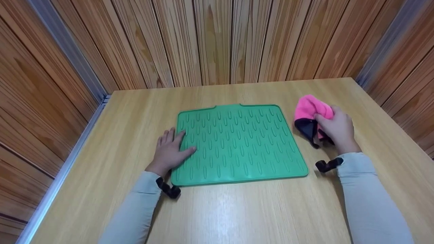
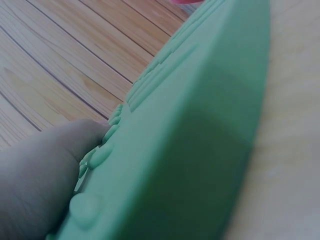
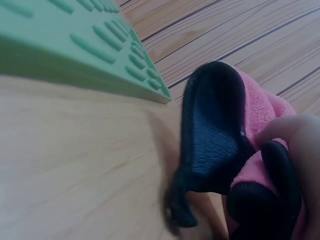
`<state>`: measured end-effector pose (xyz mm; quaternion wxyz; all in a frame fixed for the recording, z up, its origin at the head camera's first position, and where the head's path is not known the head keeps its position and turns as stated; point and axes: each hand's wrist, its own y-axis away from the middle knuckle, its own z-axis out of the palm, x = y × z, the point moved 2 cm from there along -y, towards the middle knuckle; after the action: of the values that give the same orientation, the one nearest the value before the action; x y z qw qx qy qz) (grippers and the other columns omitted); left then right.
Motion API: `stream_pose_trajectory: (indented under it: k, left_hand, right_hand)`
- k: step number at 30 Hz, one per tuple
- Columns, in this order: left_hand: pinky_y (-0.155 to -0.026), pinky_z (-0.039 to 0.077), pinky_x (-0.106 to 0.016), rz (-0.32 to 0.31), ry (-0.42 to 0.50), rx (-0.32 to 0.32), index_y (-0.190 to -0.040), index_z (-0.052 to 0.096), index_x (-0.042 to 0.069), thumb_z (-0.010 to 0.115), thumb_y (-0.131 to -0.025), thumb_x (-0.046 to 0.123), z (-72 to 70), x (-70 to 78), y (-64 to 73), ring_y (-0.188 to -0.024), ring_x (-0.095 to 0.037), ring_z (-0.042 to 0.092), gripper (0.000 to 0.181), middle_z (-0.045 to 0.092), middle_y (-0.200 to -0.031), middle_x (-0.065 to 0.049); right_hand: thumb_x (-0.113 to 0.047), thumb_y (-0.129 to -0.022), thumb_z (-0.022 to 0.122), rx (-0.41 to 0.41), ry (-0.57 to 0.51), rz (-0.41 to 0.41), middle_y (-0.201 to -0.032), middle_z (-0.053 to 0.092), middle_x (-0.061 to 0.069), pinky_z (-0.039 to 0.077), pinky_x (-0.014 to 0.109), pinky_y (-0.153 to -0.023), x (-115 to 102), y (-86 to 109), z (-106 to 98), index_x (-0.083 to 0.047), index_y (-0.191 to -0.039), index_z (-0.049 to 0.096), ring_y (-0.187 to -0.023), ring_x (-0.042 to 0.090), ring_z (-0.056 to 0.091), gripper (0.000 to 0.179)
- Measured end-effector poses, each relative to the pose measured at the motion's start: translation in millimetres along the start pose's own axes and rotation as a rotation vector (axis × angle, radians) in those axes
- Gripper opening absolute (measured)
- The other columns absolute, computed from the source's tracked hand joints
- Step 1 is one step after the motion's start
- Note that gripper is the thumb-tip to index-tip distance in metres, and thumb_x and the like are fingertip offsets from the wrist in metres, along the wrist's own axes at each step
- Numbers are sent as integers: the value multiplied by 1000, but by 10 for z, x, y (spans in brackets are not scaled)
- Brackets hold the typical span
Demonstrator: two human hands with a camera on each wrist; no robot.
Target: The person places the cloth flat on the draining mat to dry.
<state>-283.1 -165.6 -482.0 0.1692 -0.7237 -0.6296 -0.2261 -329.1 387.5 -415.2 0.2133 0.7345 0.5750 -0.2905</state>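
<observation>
A green mat (image 1: 234, 145) with rows of raised oval bumps lies flat on the table. My left hand (image 1: 169, 150) rests at its left edge with fingers spread, the thumb (image 2: 55, 155) over the bumps in the left wrist view. To the right of the mat, my right hand (image 1: 337, 130) grips a bunched pink cloth (image 1: 312, 106) with a black edge. Seen from the right wrist, the cloth's dark blue underside (image 3: 215, 135) hangs folded over in front of the fingers (image 3: 295, 132), and its lower corner comes down close to the table.
The light wooden table (image 1: 217, 213) is bounded by wood-plank walls (image 1: 217, 40) at the back and both sides. A metal strip (image 1: 64, 176) runs along the left side. Each wrist carries a black camera mount, such as the right mount (image 1: 329, 165).
</observation>
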Motion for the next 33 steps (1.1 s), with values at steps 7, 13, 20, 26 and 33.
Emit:
stream_pose_trajectory:
  k: [7,13,20,26,33]
  left_hand:
    - [-144,2,-70,-4,-15,9,-178,34,9,61,-107,58,7,8,0,-177,-53,3,90,11,-188,-30]
    - [-144,2,-70,-6,-12,14,-177,35,7,62,-107,57,4,17,3,-177,-54,3,90,12,-188,-32]
    - [-144,2,-70,-3,-21,13,-177,34,8,62,-108,58,12,6,-3,-177,-53,3,90,12,-188,-31]
    - [-144,2,-70,1,-18,12,-177,35,9,61,-108,59,1,17,1,-177,-54,3,89,12,-188,-31]
    - [-144,1,-70,1,-19,8,-177,34,9,62,-108,58,1,15,9,-177,-53,2,89,11,-188,-31]
  right_hand:
    - [-60,-110,60,30,0,-20,-135,64,26,46,26,-80,-77,30,-51,2,-160,53,-115,36,60,80]
    - [-63,-109,60,53,7,-32,-126,65,22,45,26,-77,-144,53,-88,1,-160,56,-108,31,57,81]
    - [-67,-108,59,41,-1,-4,-117,63,15,47,27,-71,-232,93,-141,-1,-156,57,-102,28,57,82]
    - [-69,-107,59,35,-13,-12,-125,63,18,48,27,-75,-299,135,-161,-3,-159,55,-108,30,58,84]
    - [-65,-109,59,60,12,-42,-124,64,20,46,27,-73,-365,165,-178,-2,-157,57,-107,30,58,79]
